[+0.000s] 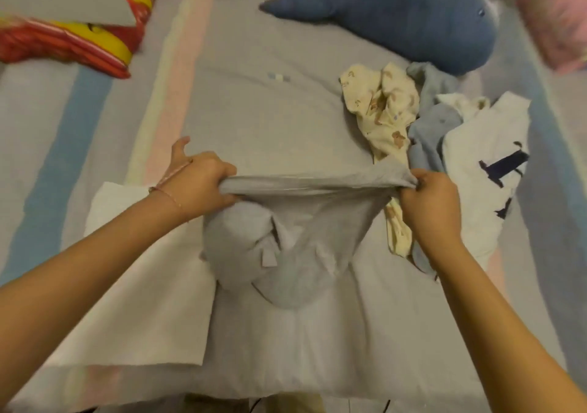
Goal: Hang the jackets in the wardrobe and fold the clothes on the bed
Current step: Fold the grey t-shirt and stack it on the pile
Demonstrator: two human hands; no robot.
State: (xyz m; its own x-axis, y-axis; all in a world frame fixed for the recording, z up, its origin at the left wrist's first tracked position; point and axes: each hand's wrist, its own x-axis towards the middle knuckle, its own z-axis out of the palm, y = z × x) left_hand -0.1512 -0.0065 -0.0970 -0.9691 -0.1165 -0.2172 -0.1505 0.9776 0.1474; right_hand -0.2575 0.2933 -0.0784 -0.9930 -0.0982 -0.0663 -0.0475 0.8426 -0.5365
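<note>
Head view: left hand and right hand each grip one end of a grey garment, its edge pulled taut between them above the bed. The rest sags bunched on the sheet, partly over a flat white cloth. An unfolded pile lies just beside the right hand. Looks like the spreading step. Best done with both ends level, laid flat, bunched middle smoothed before any fold, clear of the pile.
</note>
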